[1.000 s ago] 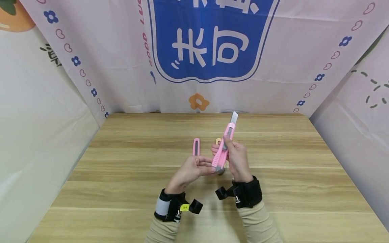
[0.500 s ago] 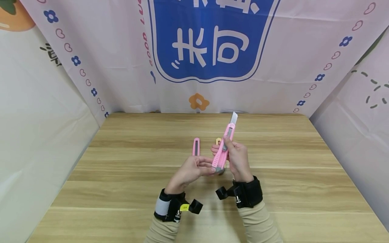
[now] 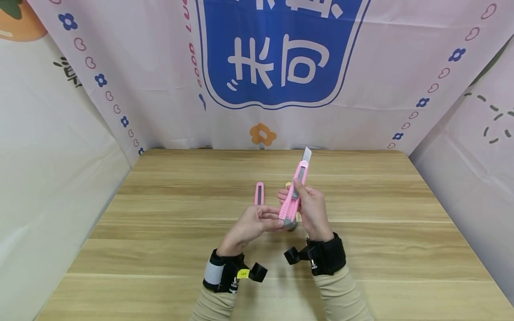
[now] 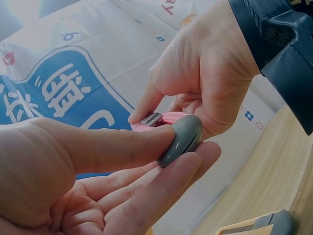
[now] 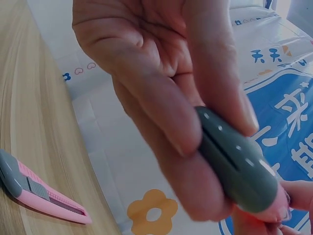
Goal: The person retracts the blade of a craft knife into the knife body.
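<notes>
A pink utility knife (image 3: 290,209) with a grey end cap (image 4: 185,139) is held up over the table, its blade (image 3: 307,154) extended and pointing away toward the backdrop. My left hand (image 3: 250,225) pinches the grey end cap between thumb and fingers. Round the pink body my right hand (image 3: 315,211) grips, with its thumb on the grey slider (image 4: 150,119). Another pink utility knife (image 3: 259,194) lies on the table beyond my left hand, which partly covers it; the right wrist view shows it whole. A yellow utility knife (image 4: 259,225) lies mostly hidden behind the held one.
The wood-grain table (image 3: 381,232) stretches around both hands. A printed cloth backdrop (image 3: 168,107) hangs along the far edge, with white cloths at both sides. Black camera straps (image 3: 327,255) are around both wrists.
The held knife and my right hand have shifted very slightly to the left. Both hands keep the same hold, and the knives on the table have not moved.
</notes>
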